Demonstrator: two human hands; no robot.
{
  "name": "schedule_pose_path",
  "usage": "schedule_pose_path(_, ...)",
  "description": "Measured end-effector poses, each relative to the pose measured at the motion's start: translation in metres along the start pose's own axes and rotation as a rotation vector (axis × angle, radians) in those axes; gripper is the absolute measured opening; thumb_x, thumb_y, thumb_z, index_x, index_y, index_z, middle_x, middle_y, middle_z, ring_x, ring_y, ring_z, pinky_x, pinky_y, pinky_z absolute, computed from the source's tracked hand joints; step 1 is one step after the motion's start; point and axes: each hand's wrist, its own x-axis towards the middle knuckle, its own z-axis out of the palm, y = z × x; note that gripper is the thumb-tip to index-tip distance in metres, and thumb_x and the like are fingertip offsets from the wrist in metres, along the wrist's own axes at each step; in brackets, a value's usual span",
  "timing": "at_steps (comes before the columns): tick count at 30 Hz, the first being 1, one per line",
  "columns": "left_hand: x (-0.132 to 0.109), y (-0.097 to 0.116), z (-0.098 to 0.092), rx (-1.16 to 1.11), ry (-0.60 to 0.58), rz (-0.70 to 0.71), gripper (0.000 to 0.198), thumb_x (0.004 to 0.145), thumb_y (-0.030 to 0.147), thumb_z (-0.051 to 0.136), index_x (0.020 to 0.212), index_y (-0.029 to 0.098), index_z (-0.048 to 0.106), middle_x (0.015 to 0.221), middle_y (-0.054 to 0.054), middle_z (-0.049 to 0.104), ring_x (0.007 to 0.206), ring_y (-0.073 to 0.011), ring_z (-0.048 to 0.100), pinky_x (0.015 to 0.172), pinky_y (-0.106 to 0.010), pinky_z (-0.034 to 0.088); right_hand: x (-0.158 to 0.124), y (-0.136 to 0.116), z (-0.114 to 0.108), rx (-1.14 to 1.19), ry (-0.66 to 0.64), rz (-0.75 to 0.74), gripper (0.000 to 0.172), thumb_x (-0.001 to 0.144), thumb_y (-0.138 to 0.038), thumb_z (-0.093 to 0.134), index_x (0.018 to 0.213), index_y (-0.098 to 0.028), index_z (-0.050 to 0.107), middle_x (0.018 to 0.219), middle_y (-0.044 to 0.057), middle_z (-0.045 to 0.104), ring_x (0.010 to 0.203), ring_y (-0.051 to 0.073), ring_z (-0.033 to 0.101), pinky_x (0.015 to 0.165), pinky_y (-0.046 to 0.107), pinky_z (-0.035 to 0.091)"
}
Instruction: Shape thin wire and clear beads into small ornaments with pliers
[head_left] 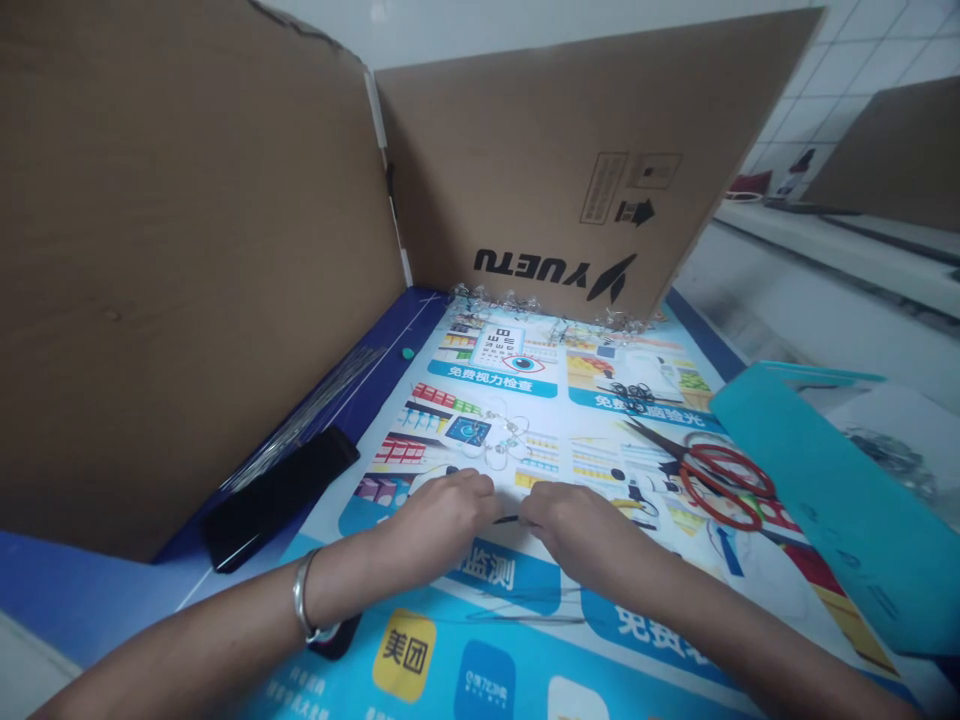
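My left hand [442,515] and my right hand [574,525] meet over a printed poster [480,660] on the table, fingers curled and pinched. A thin dark wire-like piece [508,519] spans the small gap between them, held at both ends. Just beyond my fingers lie small clear lens-like pieces joined by wire [491,440]. A silver bracelet [302,597] circles my left wrist.
Red-handled scissors [716,480] lie right of my hands. A teal folder [832,510] sits at the right edge. A black phone [281,495] lies left, beside a bundle of thin wires [315,415]. Cardboard walls [187,250] stand left and behind, with wire pieces [540,305] along the back one.
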Motion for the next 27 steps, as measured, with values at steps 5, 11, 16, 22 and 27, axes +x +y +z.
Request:
schedule_pose_path(5,0.001,-0.008,0.003,-0.125,0.113,-0.068,0.025,0.081,0.002,0.043,0.085,0.018,0.062,0.076,-0.002,0.058,0.073,-0.0154,0.053,0.063,-0.024,0.042,0.004,0.003,-0.005,0.283,0.094,0.052,0.018,0.076,-0.008,0.043,0.072,-0.018,0.057,0.075,0.002,0.059,0.071,0.014,0.054,0.063,0.025,0.036)
schedule_pose_path(11,0.009,-0.016,0.0,-0.529,0.315,-0.276,0.019,0.077,0.007,0.05,0.079,0.018,0.066,0.08,-0.001,0.065,0.078,-0.0141,0.058,0.071,-0.025,0.045,0.012,0.004,0.001,0.906,0.15,0.27,0.006,0.074,-0.024,0.053,0.077,-0.02,0.056,0.066,-0.002,0.057,0.061,0.013,0.053,0.053,0.023,0.039)
schedule_pose_path(16,0.014,-0.014,0.001,-0.872,0.334,-0.479,0.008,0.07,0.011,0.058,0.07,0.016,0.064,0.068,0.001,0.063,0.066,-0.0124,0.056,0.062,-0.023,0.043,0.013,-0.001,0.009,1.219,0.211,0.348,0.02,0.072,-0.037,0.061,0.079,-0.02,0.054,0.065,-0.002,0.059,0.062,0.013,0.056,0.052,0.023,0.038)
schedule_pose_path(22,0.015,-0.006,0.01,-1.312,0.341,-0.569,0.01,0.07,0.022,0.062,0.071,0.013,0.059,0.055,0.003,0.054,0.052,-0.0089,0.049,0.053,-0.021,0.038,0.013,-0.004,0.02,1.363,0.292,0.291,0.021,0.073,-0.037,0.064,0.077,-0.02,0.053,0.065,-0.003,0.06,0.063,0.012,0.056,0.057,0.024,0.037)
schedule_pose_path(27,0.016,-0.005,0.019,-1.414,0.388,-0.542,0.014,0.069,0.026,0.064,0.071,0.013,0.058,0.057,0.003,0.055,0.054,-0.0089,0.05,0.055,-0.021,0.04,0.014,-0.006,0.027,1.426,0.349,0.274,0.021,0.074,-0.038,0.064,0.077,-0.02,0.053,0.068,-0.003,0.057,0.067,0.014,0.058,0.061,0.026,0.038)
